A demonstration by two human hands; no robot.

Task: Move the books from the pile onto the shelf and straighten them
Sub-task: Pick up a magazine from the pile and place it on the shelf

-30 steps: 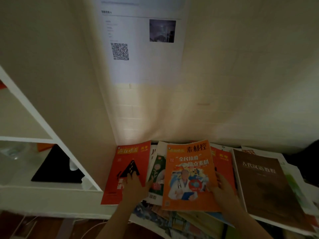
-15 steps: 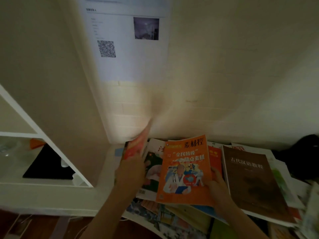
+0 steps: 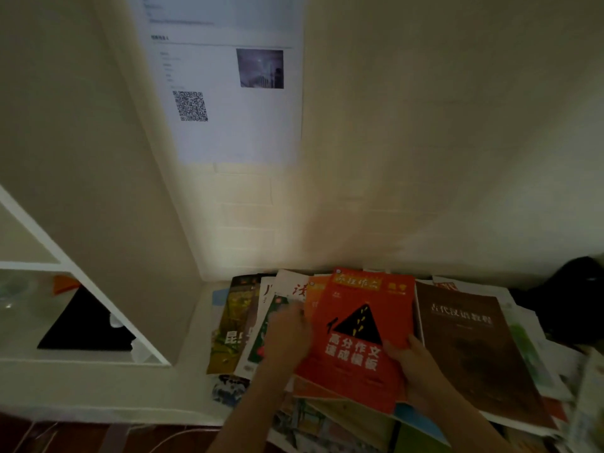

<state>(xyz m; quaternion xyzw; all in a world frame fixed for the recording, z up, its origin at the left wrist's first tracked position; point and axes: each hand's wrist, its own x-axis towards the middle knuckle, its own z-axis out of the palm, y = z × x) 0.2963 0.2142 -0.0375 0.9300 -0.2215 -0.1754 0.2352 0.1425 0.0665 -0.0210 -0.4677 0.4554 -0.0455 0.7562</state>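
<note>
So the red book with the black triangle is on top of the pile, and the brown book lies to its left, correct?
Not quite. The head view shows the brown book lying to the right of the red book, not the left. The red book is indeed on top of the pile, with the right hand at its edge.

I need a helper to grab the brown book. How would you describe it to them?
Start at the pile of books below the white wall. The brown book lies flat on its right side, beside the red-orange book. It alone has a plain dark brown cover with faint lettering.
</note>
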